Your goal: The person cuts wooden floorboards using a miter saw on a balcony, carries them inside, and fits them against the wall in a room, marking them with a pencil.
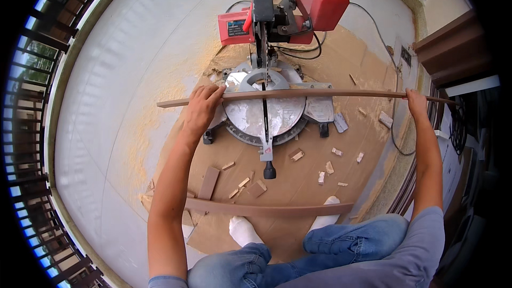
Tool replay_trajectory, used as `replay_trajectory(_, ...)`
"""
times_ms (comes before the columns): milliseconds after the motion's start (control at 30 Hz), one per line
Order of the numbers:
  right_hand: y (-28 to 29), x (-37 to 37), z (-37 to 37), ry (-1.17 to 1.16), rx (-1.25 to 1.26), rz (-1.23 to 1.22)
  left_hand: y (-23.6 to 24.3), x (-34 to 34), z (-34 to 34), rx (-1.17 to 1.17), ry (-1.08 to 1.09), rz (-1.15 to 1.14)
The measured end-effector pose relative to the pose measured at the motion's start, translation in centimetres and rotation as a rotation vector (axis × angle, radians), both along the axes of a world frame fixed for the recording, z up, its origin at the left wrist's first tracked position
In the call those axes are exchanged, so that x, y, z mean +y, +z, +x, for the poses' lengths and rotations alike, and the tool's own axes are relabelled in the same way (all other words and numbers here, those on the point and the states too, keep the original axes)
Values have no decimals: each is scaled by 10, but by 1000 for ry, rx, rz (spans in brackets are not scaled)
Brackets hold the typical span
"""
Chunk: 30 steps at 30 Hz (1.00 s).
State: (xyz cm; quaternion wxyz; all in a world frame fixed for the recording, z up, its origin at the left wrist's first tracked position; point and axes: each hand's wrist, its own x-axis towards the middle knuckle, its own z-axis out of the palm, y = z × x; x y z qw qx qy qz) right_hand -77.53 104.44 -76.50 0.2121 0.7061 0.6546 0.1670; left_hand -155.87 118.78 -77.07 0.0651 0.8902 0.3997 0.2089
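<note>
A long brown wooden strip (288,94) lies across the bed of a red and black miter saw (261,122), against its fence. My left hand (204,104) grips the strip just left of the round saw table, fingers over its far edge. Toward the strip's right end, my right hand (416,102) is closed around it. The raised saw head (261,0) stands over the strip, above the slot in the table. The black-knobbed handle (270,170) points toward me.
Cardboard (288,181) under the saw carries several wood offcuts (256,188) and sawdust. A second brown board (266,209) lies across in front of my feet in white socks (244,230). A black cable (393,128) runs along the right. Railings (26,101) border the left.
</note>
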Motion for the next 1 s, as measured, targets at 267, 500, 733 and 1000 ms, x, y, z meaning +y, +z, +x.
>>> replay_trajectory(267,4,0,-15,-47,85,50,-7,-1,12,-69,63,12)
replay_trajectory(500,33,28,-197,338,471,140,-3,1,12,-51,85,15)
replay_trajectory(733,27,84,-343,707,580,-50,-7,3,16,-39,71,22)
replay_trajectory(1000,6,98,-358,759,504,-164,2,5,15,-31,7,30)
